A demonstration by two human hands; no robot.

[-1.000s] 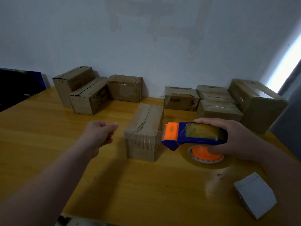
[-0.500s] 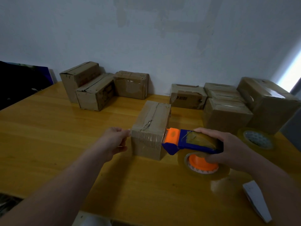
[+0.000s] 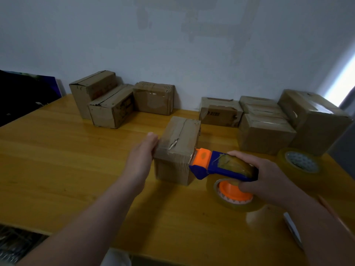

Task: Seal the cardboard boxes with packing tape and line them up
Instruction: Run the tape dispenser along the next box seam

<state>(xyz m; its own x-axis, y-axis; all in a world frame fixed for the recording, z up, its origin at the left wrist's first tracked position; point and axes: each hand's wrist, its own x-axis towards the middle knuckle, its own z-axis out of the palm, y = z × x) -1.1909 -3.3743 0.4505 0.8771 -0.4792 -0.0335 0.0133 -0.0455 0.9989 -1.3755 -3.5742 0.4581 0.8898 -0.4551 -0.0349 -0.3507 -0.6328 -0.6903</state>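
A cardboard box (image 3: pixel 178 143) is being steadied in the middle of the wooden table (image 3: pixel 67 160), nearer the person than the other boxes and apart from them. The left hand (image 3: pixel 143 150) is being pressed against the box's left side, with the thumb lying along the upper edge. The fingers are being hidden by the hand itself, so it cannot be told whether they are curled on the cardboard or laid flat. A blue and orange tape dispenser (image 3: pixel 221 167) is being gripped firmly by the right hand (image 3: pixel 269 175), fingers wrapped over its top and under its body. Its orange nose is being held against the near right upper edge of the box. The dispenser's clear tape roll (image 3: pixel 234 200), on an orange hub, is being carried just under that hand, low over the table. A spare tape roll (image 3: pixel 299 164) is lying flat to the right, near a cluster of four boxes (image 3: pixel 265 129). Three more boxes (image 3: pixel 111 106) are being kept together by the wall (image 3: pixel 172 45) at the far left. A white sheet (image 3: pixel 292 229) is lying at the table's near right edge.
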